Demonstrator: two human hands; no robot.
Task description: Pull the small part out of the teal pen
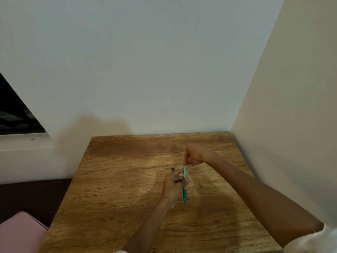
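**Teal pen held between two hands over a wooden table**

Nearest the camera, at five o'clock: a pale sleeve (310,240), cut off by the frame edge, the right forearm running up from it toward eleven o'clock. At seven o'clock, a pink cushioned corner (20,232), only partly in view.

Above the middle of the wooden table (113,189), a teal pen (185,185), held nearly upright, tip pointing toward six o'clock. Gripped about its middle by the left hand (173,185), fingers (179,172) curled round the barrel, forefinger stretched toward the upper end. Also caught in that hand, a small dark piece (172,169) jutting out at eleven o'clock of it; too small and blurred to identify. At twelve o'clock of the pen, the right hand (194,155), curled into a near fist, fingertips pinching the top end. Exact contact blurred and hard to make out.

At three o'clock of the pen, a faint greenish smudge (201,185) on the tabletop, unclear. At nine o'clock of the frame, a dark window opening (16,114), cropped by the left edge.
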